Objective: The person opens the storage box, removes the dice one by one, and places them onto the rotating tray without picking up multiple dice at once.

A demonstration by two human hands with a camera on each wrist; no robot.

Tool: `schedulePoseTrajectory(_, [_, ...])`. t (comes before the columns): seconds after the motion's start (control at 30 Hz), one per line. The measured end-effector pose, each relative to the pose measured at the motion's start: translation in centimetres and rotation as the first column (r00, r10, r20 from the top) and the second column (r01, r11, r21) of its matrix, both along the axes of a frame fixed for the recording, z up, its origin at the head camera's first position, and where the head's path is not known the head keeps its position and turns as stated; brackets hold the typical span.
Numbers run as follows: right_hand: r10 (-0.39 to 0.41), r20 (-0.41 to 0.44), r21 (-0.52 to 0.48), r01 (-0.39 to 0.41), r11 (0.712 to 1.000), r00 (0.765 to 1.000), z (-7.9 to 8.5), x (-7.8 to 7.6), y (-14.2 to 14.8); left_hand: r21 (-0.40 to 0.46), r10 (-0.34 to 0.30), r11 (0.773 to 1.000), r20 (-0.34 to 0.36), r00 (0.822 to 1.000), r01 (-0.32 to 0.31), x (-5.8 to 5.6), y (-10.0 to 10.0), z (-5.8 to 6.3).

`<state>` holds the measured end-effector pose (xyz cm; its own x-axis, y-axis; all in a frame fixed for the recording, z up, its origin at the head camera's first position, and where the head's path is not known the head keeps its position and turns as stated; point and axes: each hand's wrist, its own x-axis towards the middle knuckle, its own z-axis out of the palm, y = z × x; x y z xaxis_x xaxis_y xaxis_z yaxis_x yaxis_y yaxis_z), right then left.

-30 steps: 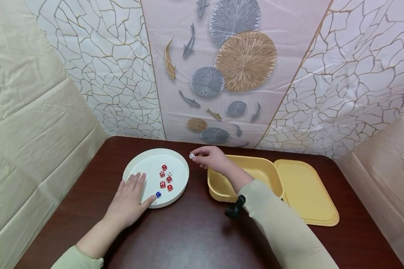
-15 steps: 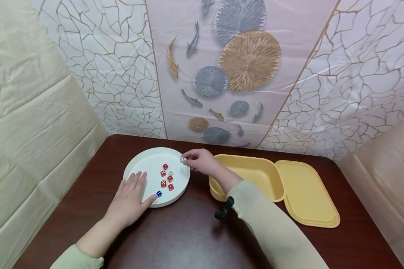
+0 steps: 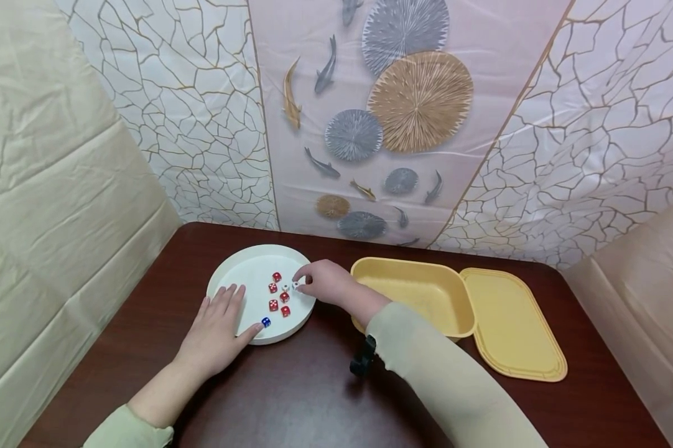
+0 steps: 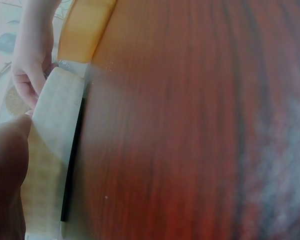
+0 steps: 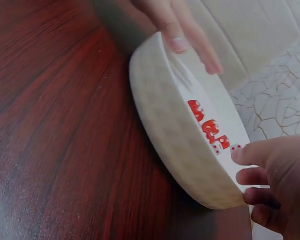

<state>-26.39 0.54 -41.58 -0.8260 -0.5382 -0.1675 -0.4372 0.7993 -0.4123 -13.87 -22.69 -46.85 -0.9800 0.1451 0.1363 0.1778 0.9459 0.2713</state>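
Note:
My right hand (image 3: 328,283) reaches over the right rim of a round white tray (image 3: 230,267) and pinches a white die (image 3: 295,286) between thumb and forefinger, low over the tray floor. Beside that die lies another white die (image 3: 285,287). Several red dice (image 3: 273,305) sit grouped around it in the tray. A blue die (image 3: 266,322) lies near the tray's front rim, at the thumb tip of my left hand (image 3: 213,330). My left fingers are straight and lie over the tray's left rim. In the right wrist view, the pinched white die (image 5: 235,150) shows at the right thumb tip.
A yellow rectangular box (image 3: 426,292), without its cover on, stands right of the tray, partly behind my right forearm. Its yellow lid (image 3: 515,323) lies flat against the box's right side. The dark wooden table (image 3: 292,392) has patterned cloth walls (image 3: 213,124) behind it.
My right hand has moved left and down from beside the yellow box to inside the tray, carrying the white die next to the other dice. The left hand has stayed in place.

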Motion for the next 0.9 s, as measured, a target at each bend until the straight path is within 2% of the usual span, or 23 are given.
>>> schedulePoseTrajectory(0.13, [0.064,-0.046,0.129,-0.058,0.99,0.997,0.0,0.3,-0.4,0.0,-0.001,1.0,-0.003,1.0,0.001,0.0,0.0,-0.1])
schedulePoseTrajectory(0.27, [0.109,-0.072,0.203,-0.093,0.975,0.991,-0.2,0.3,-0.7,0.004,0.0,1.0,-0.002,1.0,0.0,0.0,-0.1,-0.1])
schedulePoseTrajectory(0.57, [0.167,-0.123,0.293,-0.126,0.948,0.978,-0.6,0.5,-1.1,0.002,0.0,1.0,-0.005,1.0,0.0,0.0,-0.1,0.0])
schedulePoseTrajectory(0.9, [0.191,-0.141,0.324,-0.137,0.936,0.971,-0.6,0.6,-1.2,0.006,0.001,1.0,-0.003,1.0,-0.001,0.1,-0.1,0.1])
